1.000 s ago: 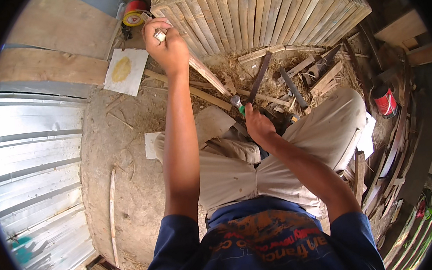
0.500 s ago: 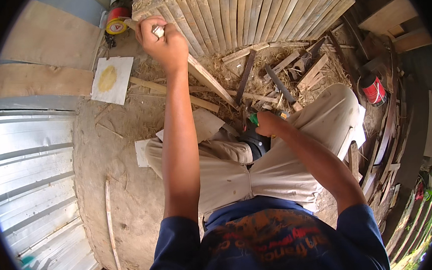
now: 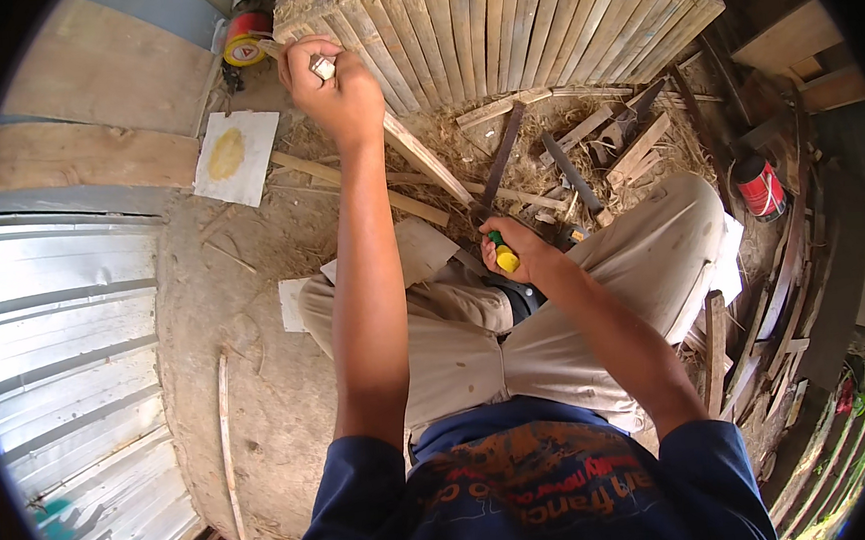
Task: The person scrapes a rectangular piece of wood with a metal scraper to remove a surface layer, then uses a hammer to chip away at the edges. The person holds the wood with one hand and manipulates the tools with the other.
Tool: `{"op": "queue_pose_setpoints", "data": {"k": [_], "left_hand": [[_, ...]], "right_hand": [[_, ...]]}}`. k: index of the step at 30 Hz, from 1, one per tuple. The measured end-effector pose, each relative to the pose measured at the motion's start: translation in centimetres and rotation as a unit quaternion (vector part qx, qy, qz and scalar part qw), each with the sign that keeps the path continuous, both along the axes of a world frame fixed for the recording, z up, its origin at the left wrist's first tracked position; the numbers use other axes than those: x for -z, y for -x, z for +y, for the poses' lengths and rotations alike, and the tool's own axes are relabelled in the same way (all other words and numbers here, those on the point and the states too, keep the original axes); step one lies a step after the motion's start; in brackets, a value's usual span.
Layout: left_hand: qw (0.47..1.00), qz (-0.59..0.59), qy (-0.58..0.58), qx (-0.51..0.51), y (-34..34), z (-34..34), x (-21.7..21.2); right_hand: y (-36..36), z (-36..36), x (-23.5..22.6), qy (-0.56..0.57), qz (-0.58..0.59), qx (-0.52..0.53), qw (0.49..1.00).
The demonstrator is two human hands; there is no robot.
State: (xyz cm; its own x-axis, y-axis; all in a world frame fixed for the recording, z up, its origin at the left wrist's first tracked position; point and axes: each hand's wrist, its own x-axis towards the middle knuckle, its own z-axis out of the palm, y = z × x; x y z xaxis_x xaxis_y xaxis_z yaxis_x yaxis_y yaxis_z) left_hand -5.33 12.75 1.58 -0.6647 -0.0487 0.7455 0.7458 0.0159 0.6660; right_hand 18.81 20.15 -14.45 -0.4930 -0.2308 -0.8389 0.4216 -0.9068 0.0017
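Note:
My left hand point(image 3: 335, 91), raised at the upper left, is closed around one end of a long wooden strip point(image 3: 430, 165). Its pale cut end shows between the fingers. The strip slants down to the right, and its lower end comes close to my right hand point(image 3: 513, 247). Those fingers are wrapped round a tool handle point(image 3: 507, 258) that is green at one end and yellow at the other. I cannot make out the tool's blade or tip. A dark flat strip point(image 3: 505, 155) lies just beyond this hand.
Beyond my crossed legs stands a slatted wooden structure point(image 3: 496, 35). Wood offcuts point(image 3: 637, 148), shavings and a dark bar with a wooden end point(image 3: 571, 172) litter the ground. Red cans point(image 3: 758, 187) stand right and far left. A stained white sheet point(image 3: 236, 158) lies left, near corrugated metal point(image 3: 75, 315).
My right hand has shifted slightly left and turned, so the handle's yellow end now shows. My left hand keeps its hold on the wooden strip. The whole view has shifted slightly.

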Motion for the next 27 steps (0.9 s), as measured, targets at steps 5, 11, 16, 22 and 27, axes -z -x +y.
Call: {"op": "queue_pose_setpoints", "data": {"k": [5, 11, 16, 22, 27], "left_hand": [[0.999, -0.004, -0.036, 0.033, 0.2, 0.2, 0.0], [0.999, 0.000, -0.021, 0.030, -0.7, 0.1, 0.1], [0.999, 0.007, -0.021, 0.031, -1.1, 0.3, 0.3], [1.000, 0.011, -0.019, 0.021, -0.1, -1.1, 0.4], [1.000, 0.004, -0.019, 0.025, -0.1, -2.2, 0.6]], "right_hand": [[0.4, -0.9, 0.5, 0.108, -0.004, 0.091, 0.990], [0.5, 0.7, 0.2, 0.203, 0.003, 0.110, 0.973], [0.4, 0.1, -0.7, 0.120, 0.027, 0.056, 0.991], [-0.5, -2.3, -1.8, -0.377, 0.083, -0.228, 0.894], [-0.8, -2.7, -1.8, -0.526, 0.082, -0.326, 0.781]]}}
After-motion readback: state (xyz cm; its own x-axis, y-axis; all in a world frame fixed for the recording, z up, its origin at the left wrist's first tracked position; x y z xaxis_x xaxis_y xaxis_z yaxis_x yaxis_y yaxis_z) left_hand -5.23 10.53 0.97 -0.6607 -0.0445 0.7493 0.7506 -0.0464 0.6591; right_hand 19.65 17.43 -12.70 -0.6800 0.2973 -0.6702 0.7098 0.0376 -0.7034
